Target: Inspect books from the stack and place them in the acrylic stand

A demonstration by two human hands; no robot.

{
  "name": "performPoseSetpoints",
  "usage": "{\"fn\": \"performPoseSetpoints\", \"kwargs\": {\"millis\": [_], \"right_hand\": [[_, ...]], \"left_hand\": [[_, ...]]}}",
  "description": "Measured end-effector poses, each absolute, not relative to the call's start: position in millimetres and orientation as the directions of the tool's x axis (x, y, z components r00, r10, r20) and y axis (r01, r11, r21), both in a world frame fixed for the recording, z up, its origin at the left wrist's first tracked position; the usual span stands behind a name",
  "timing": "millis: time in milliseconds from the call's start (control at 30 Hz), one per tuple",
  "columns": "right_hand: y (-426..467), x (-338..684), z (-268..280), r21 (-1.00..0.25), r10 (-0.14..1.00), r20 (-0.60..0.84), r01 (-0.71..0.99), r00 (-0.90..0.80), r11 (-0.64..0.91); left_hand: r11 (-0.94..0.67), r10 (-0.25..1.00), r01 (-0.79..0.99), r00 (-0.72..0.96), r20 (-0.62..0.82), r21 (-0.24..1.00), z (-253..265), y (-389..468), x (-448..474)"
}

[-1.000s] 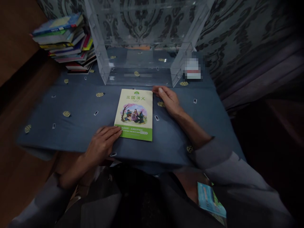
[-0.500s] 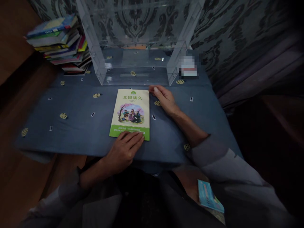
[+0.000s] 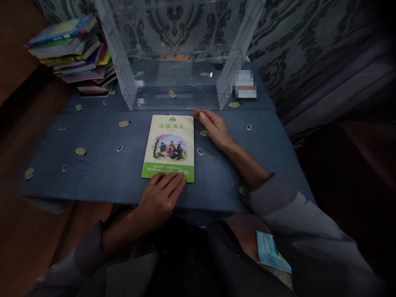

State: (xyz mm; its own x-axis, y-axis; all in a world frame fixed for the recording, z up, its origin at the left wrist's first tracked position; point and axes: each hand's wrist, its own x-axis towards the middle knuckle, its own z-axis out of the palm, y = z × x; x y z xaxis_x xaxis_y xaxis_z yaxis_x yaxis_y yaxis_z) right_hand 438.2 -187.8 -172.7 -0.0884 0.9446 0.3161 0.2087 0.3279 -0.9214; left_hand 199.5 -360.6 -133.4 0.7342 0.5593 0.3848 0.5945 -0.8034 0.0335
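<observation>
A cream and green paperback book (image 3: 170, 142) lies face up on the blue tablecloth, its cover showing a round picture of several figures under a pink tree. Across its bottom edge rests my left hand (image 3: 162, 196), fingers stretched out flat over the green band. My right hand (image 3: 215, 128) is at the top right corner of the book, fingertips touching the corner and thumb held a little apart. Whether the fingertips reach under the cover is hard to see.
Behind the book stands a clear plastic shelf (image 3: 126, 88). A leaning stack of books (image 3: 72, 55) is at the back left. To the shelf's right sits a pixelated white object (image 3: 245, 84). Near my lap is a blue booklet (image 3: 272, 251). The tablecloth (image 3: 99, 173) has a pineapple print.
The view has shifted slightly. My left fingers have slid a touch down and left on the green band, baring a bit more print. My right hand stays at the corner.
</observation>
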Motion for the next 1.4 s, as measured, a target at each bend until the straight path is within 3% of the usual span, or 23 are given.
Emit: {"fn": "performPoseSetpoints", "kwargs": {"millis": [300,600,700,967,1200,1400], "right_hand": [[-190.5,437.4,-169.0,-0.914,0.939,0.328,0.216,-0.103,0.343],[-191.6,436.9,-167.2,-0.911,0.940,0.322,0.234,-0.113,0.341],[-192.5,436.8,-166.4,-0.911,0.941,0.320,0.237,-0.108,0.337],[-195.1,436.2,-162.5,-0.879,0.932,0.341,0.311,-0.122,0.362],[-208.7,429.9,-162.5,-0.730,0.880,0.400,0.491,-0.258,0.476],[-231.9,424.8,-164.2,-0.625,0.883,0.327,0.625,-0.336,0.469]], "left_hand": [[-0.763,0.607,0.647,0.709,0.360,0.013,-131.4,-364.1,207.3],[-0.740,0.650,0.672,0.728,0.218,-0.036,-126.7,-358.9,228.1],[-0.751,0.645,0.659,0.747,0.164,-0.046,-126.5,-355.6,231.0],[-0.797,0.589,0.603,0.787,0.184,-0.032,-128.3,-360.7,224.2],[-0.816,0.565,0.578,0.788,0.246,0.021,-128.6,-368.4,216.1],[-0.799,0.601,0.555,0.742,0.295,0.232,-126.8,-346.8,193.3]]}}
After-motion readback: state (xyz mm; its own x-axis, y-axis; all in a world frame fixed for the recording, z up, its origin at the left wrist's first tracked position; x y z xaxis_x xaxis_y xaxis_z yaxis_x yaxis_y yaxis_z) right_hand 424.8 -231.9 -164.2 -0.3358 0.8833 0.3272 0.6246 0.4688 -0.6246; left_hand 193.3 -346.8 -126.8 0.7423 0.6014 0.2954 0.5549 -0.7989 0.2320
